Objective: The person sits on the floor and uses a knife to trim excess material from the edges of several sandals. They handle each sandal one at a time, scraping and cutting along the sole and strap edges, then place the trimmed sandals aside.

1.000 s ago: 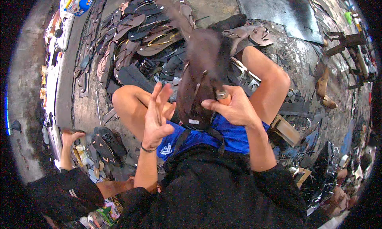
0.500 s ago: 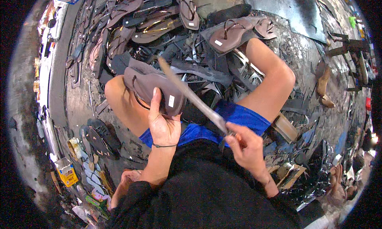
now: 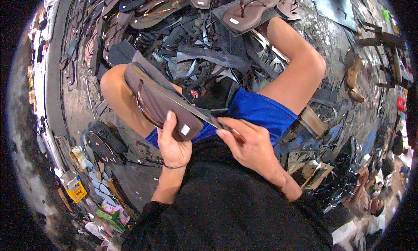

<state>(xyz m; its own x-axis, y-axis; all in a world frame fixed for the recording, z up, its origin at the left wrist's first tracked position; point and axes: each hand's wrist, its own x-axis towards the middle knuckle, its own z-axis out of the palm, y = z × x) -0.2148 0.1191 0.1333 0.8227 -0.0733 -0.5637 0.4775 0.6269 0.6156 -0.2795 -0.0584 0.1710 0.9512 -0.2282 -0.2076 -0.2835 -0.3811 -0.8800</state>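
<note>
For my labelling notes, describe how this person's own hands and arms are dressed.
The left hand and right hand are both bare, without gloves. A thin, dark cord bracelet circles the left wrist; none shows on the right. Plain black sleeves end partway along the forearms.

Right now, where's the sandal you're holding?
In the head view, the brown sandal is left of centre, held in the left hand, beside the left thigh, with the right hand right of its heel.

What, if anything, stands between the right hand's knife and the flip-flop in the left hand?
Nothing visible: the knife in the right hand appears to meet the brown flip-flop at its edge; the left hand grips its heel end.
</note>
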